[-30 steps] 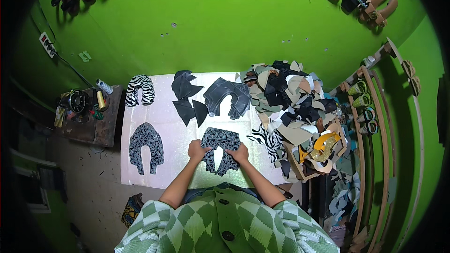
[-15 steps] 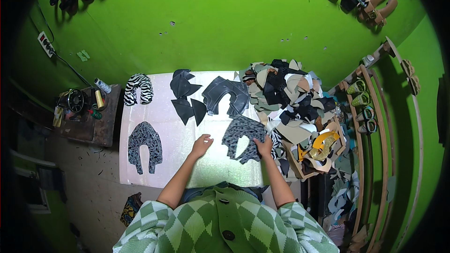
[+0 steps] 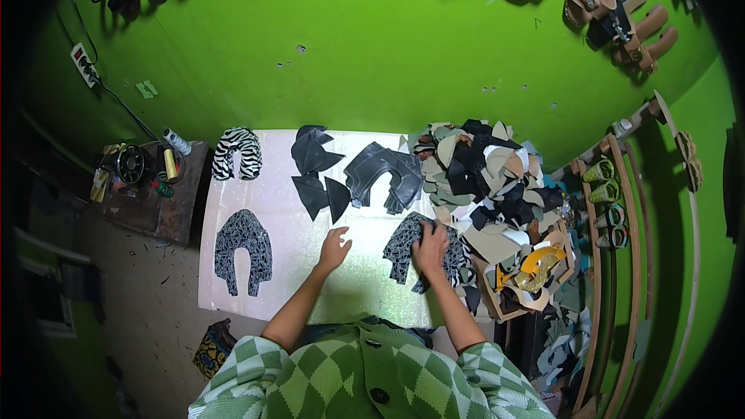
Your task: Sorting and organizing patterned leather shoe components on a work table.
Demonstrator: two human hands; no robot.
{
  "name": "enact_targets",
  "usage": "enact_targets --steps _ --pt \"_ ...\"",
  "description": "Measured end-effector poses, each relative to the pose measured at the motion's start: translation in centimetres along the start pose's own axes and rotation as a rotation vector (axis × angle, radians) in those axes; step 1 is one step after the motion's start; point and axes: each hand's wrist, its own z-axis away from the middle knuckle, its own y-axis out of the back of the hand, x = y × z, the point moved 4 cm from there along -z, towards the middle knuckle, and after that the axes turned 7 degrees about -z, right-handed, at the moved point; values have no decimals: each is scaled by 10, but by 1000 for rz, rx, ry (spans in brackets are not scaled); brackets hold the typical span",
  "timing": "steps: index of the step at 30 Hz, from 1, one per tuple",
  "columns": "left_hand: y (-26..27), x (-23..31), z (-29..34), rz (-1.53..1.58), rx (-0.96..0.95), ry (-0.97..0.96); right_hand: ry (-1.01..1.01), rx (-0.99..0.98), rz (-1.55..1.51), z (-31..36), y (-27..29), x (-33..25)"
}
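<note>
Right hand [image 3: 431, 250]: palm down on a black-and-grey patterned horseshoe-shaped cut piece [image 3: 405, 247], at the right edge of the pale worktable [image 3: 365, 283].
Left hand [image 3: 334, 251]: fingers spread, resting on bare tabletop, apart from the piece.
Table left: a matching patterned horseshoe piece [image 3: 243, 251]; above it a zebra-striped piece [image 3: 237, 153].
Table middle: dark pointed cut-outs [image 3: 317, 174] beside a dark grey leather upper [image 3: 382, 177].
Right: heaped offcuts pile [image 3: 485, 178].

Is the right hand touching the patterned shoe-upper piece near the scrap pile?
Touching. The head view shows the right hand pressed flat on the patterned piece, covering its middle.
</note>
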Motion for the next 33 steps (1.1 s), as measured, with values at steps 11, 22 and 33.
enact_targets --steps 11,22,33 --pt "18 3 -27 -253 206 94 -74 29 -340 -84 -63 18" --pt "51 34 -44 -495 387 66 -357 13 -583 -131 -99 26" --pt "54 -12 -80 -667 426 28 -372 -48 -736 -137 -94 16"
